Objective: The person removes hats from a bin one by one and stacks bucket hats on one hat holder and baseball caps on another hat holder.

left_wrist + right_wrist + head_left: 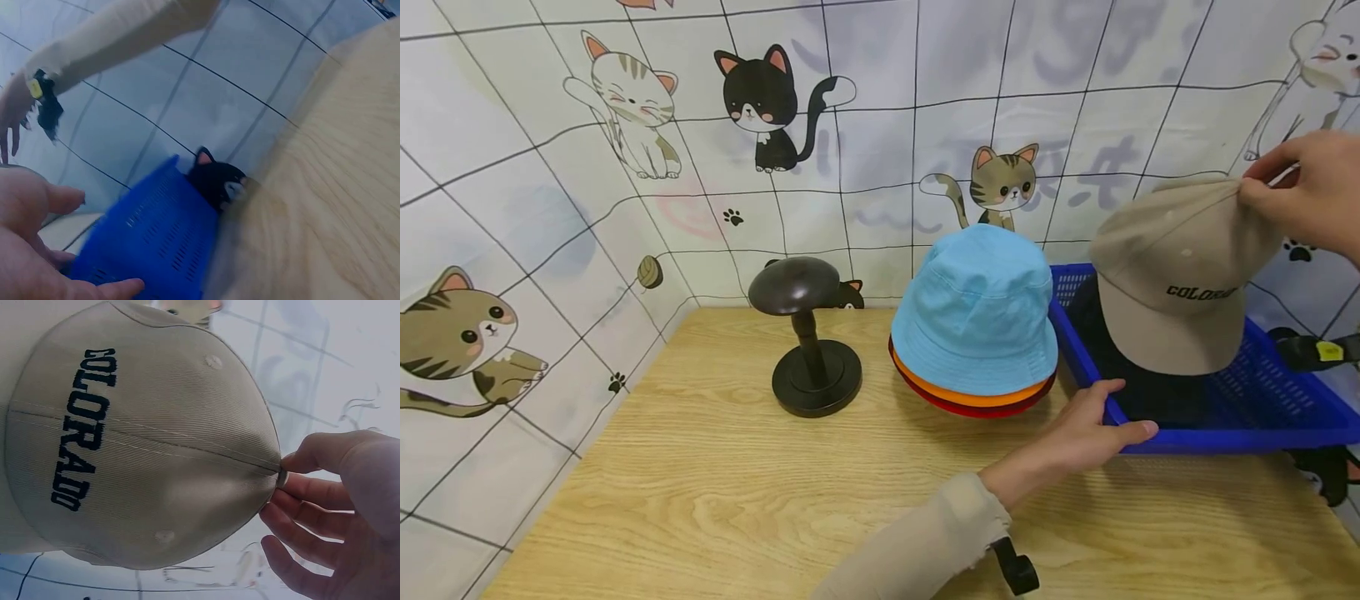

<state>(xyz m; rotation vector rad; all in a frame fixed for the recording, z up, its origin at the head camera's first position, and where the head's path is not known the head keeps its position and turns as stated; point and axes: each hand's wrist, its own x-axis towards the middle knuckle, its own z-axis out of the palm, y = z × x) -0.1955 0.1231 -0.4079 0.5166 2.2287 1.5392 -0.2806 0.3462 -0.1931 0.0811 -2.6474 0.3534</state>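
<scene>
By its crown top, my right hand [1311,187] pinches a beige baseball cap [1172,250] marked COLORADO, held tilted with its brim down over a blue plastic basket [1300,392]. The right wrist view shows thumb and fingertips at the cap's top button [282,479]. My left hand [1086,425] rests at the basket's front left corner, fingers spread and fairly straight at the rim. Something dark [1157,400] lies in the basket beneath the cap; its kind is unclear. Left of the basket stands a stack of bucket hats, a light blue hat [977,308] on top.
Orange [1000,398] and dark red brims show below the light blue hat. A dark hat stand [808,342] with a rounded top and round base stands left of the stack. Cat-print cloth [880,150] hangs behind the wooden table [715,467].
</scene>
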